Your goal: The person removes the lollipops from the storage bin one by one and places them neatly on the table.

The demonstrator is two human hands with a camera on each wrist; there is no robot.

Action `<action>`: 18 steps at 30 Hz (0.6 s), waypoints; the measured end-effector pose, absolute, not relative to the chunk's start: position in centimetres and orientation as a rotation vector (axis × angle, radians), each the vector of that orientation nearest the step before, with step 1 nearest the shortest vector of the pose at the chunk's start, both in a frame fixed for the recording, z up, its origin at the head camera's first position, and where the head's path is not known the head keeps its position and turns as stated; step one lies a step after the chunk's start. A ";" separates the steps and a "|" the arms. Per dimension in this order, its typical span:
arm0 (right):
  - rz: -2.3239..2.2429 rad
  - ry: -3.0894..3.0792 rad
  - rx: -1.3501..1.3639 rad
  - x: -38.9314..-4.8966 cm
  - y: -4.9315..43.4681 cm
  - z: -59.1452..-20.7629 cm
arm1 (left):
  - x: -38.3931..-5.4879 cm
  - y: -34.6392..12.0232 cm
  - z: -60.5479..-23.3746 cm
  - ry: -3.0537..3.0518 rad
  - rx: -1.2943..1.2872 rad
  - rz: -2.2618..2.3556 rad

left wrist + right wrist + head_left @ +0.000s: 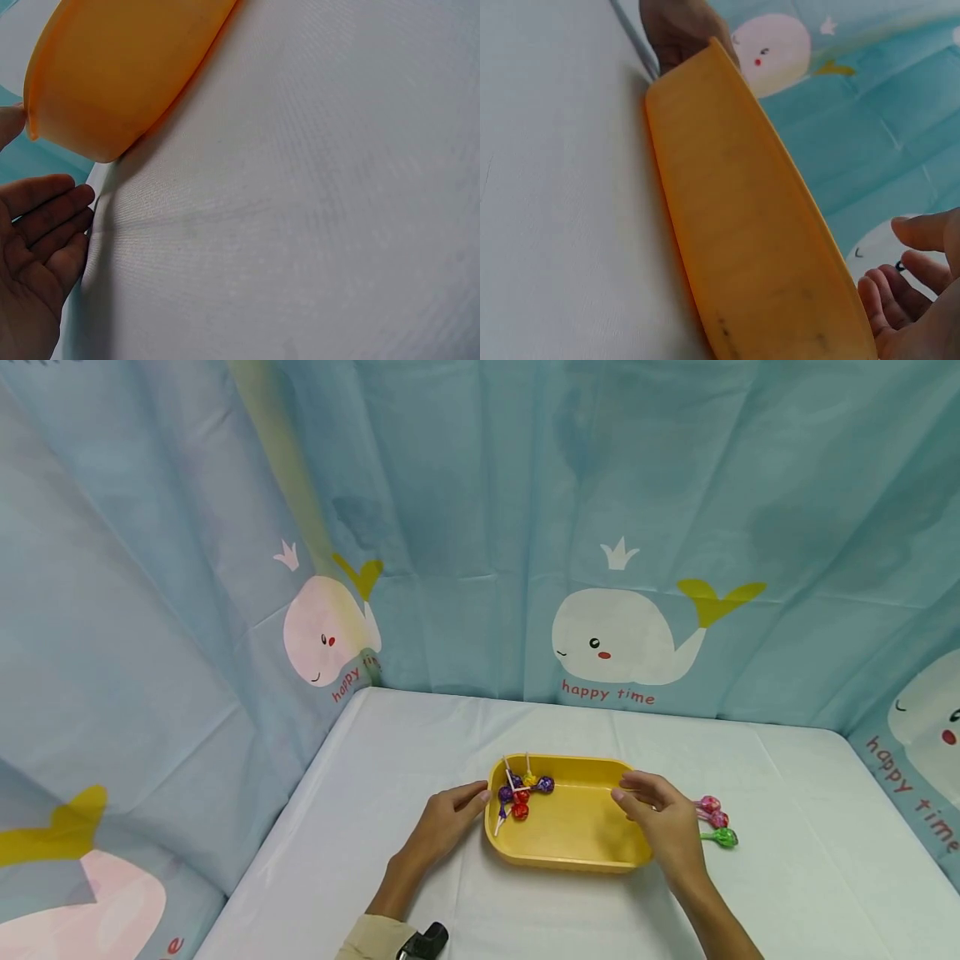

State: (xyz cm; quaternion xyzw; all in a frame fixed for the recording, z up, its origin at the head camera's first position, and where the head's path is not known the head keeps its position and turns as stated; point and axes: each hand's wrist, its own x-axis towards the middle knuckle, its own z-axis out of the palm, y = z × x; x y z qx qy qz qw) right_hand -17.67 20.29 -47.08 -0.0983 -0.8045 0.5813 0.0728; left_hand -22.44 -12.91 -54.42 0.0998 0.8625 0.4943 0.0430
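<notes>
A yellow plastic tray [577, 827] sits on the white-covered table. Several wrapped lollipops [521, 811], purple, red and yellow, lie bunched at its left end. My left hand [444, 822] is at that end, its thumb against the rim; in the left wrist view its other fingers [56, 202] are loosely bent, apart from the tray [127, 67]. Over the tray's right end is my right hand [667, 818], fingers loosely bent and nothing seen between them. Just beyond it on the table lie two pink lollipops [709, 804] and a green lollipop [724, 837], their sticks partly hidden by the hand.
The white tablecloth [810, 893] spreads around the tray. Behind and to the left hangs a blue curtain [465, 527] printed with whales. A black band [424, 942] shows at the left sleeve.
</notes>
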 end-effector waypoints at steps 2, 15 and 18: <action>1.755 -2.414 -0.291 -17.8 20.0 -47.1 | -22.4 -12.9 -54.4 2.633 0.301 1.514; 1.787 -2.440 -0.222 -18.8 18.2 -47.9 | -22.4 -12.9 -54.4 2.634 0.297 1.510; 1.781 -2.450 -0.200 -19.1 17.8 -48.0 | -22.4 -12.9 -54.5 2.637 0.304 1.515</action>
